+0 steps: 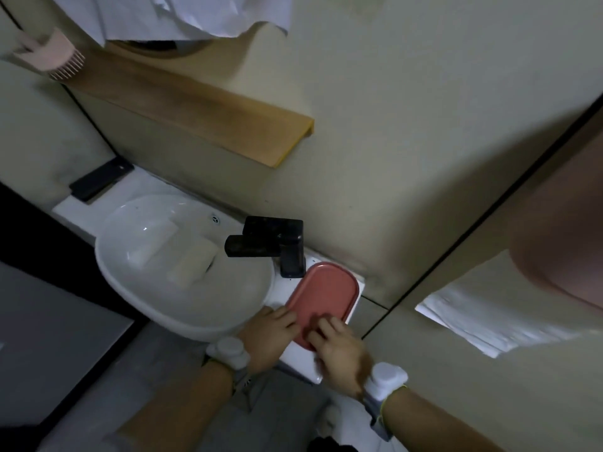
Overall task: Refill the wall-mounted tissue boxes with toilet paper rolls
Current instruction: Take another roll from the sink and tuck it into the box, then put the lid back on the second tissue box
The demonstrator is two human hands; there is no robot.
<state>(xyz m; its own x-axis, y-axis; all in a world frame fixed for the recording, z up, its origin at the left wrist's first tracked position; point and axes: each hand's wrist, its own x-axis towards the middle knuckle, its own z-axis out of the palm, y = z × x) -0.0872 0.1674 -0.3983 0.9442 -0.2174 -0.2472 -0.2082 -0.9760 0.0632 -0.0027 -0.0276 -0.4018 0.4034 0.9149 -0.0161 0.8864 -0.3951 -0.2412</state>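
Both hands, left hand [267, 334] at seven o'clock and right hand [339, 349] at five, rested relaxed fingers on the oval pink plastic tray [324, 293], seemingly steadying it beside the white ceramic basin [182, 256].

A red tray [324, 293], black faucet [270, 244], white sink [156, 256], tan wooden shelf [195, 109], pink comb [54, 55].

Both hands sit on the red tray [323, 295] at the counter's [303, 362] right end. At 12 o'clock from the tray, touching close, the black faucet [270, 244] blocks the way, its spout reaching toward 9 over the white basin [169, 256]. At 3 o'clock the wall corner closes in. The wooden shelf [208, 109] overhangs at 11. The basin bowl at 9 to 10 lies open, a pale block in it.
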